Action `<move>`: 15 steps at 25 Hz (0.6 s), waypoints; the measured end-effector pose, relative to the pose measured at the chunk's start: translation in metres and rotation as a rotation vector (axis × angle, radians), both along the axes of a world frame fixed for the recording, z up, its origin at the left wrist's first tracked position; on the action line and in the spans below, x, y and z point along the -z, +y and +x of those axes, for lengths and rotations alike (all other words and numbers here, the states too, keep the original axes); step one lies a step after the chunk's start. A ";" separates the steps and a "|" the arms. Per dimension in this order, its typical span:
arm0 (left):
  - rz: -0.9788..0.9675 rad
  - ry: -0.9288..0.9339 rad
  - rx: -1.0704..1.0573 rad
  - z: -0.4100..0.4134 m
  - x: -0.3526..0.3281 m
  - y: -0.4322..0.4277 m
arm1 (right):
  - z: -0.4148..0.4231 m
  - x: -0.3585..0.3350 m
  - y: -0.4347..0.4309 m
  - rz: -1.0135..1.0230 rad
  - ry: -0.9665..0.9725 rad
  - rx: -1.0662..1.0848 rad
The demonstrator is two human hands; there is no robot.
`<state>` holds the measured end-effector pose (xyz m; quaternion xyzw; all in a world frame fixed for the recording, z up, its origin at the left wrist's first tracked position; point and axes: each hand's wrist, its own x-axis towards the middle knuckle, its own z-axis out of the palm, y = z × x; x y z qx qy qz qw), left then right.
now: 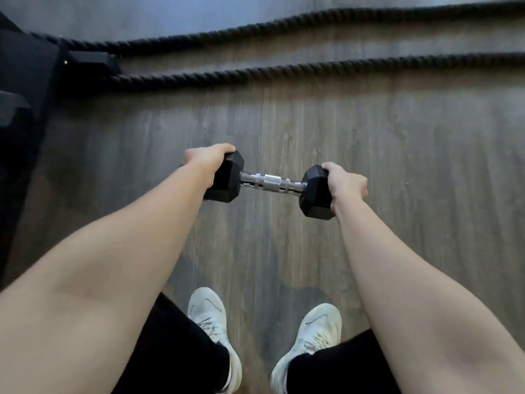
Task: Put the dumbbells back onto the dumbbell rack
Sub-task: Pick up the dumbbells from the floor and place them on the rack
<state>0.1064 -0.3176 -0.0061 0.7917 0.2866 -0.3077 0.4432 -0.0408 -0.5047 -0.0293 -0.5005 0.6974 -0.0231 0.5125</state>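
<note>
**Dumbbell carried over wood floor**

Grey wood-plank floor (397,180) is filling the view. Two thick black ropes (284,72) are lying across it ahead, running into dark equipment (25,89) at left. Left hand (208,160) and right hand (345,183) are each clasping a head of the dumbbell (270,182), above white sneakers (211,317).

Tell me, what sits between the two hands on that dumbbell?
In the head view, only the bare metal handle spans between the left hand and right hand.
</note>
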 end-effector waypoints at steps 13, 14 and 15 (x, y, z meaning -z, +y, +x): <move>-0.137 -0.478 -0.173 0.085 -0.686 0.081 | 0.112 -0.675 0.067 -0.321 -0.418 -0.221; -0.142 -0.512 -0.182 0.090 -0.712 0.098 | 0.122 -0.699 0.078 -0.339 -0.447 -0.247; -0.146 -0.532 -0.191 0.096 -0.731 0.115 | 0.131 -0.717 0.091 -0.362 -0.479 -0.265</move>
